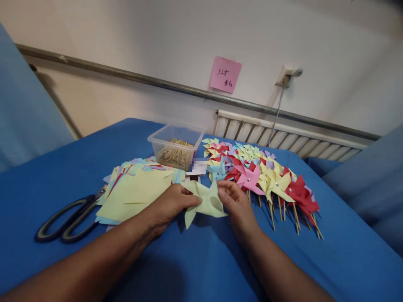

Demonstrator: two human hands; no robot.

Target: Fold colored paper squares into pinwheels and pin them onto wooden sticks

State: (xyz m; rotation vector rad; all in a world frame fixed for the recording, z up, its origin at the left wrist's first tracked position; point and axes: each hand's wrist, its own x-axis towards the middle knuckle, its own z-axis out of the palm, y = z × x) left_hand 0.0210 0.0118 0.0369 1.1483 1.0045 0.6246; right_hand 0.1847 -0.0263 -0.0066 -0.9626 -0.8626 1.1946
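A pale yellow paper pinwheel blank (206, 199) with pointed corners is held above the blue tabletop. My left hand (176, 201) pinches its left part, thumb on top. At its right edge, my right hand (237, 205) has thumb and curled fingers closed by the upper right corner; the exact contact is partly hidden. To the left lies a stack of cut paper squares (138, 191), yellow on top, with slits at the corners. Dark-handled scissors (67, 220) rest beside the stack, their blades partly under it.
Behind the stack stands a clear plastic box (174, 147) of short wooden sticks. Several finished pinwheels (248, 178) on sticks lie in rows at the right. A small whitish item (197, 167) sits between. A wall rail (141, 79) and radiator (283, 132) are beyond the blue table (126, 138).
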